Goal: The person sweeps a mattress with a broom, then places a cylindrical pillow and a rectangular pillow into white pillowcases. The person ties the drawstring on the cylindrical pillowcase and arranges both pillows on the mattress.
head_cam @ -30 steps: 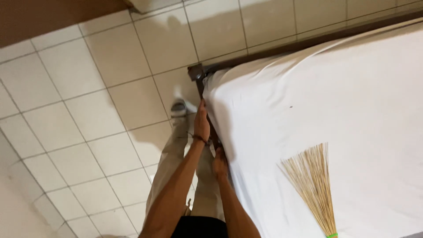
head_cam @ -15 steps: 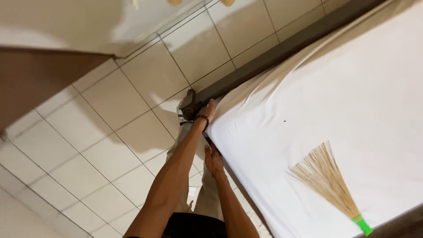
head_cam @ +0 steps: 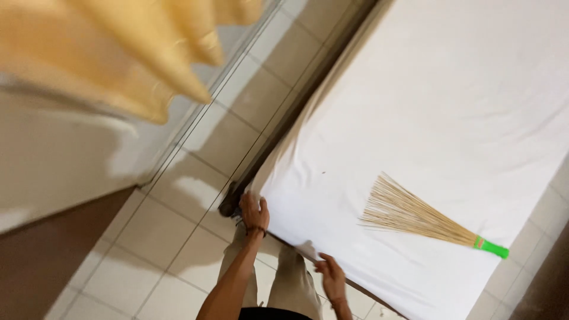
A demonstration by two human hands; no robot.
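So this is looking down at a bed (head_cam: 551, 195) covered with a white sheet (head_cam: 427, 106), and everything sits around that sheet. The left hand (head_cam: 255, 212) is clamped on the sheet's near corner, fingers curled over the edge right where the fabric wraps down over the dark frame (head_cam: 230, 204); there's a dark band on that wrist. The right hand (head_cam: 331, 277) is a bit further along the same near edge, fingers loosely spread and half open, touching or just about touching the hanging side of the sheet, hard to tell which because it's a little blurred. Lying on top of the sheet, well in from the corner and apart from both hands, is a stick broom (head_cam: 415, 216) with pale straw bristles fanned out toward the corner and a bright green handle end pointing to the far side edge. Beside the bed on the corner side is a beige tiled floor (head_cam: 148, 249), and the person's khaki trousers (head_cam: 278, 284) show just below the sheet edge. Up past the floor there's a blurry yellow curtain (head_cam: 136, 53) hanging
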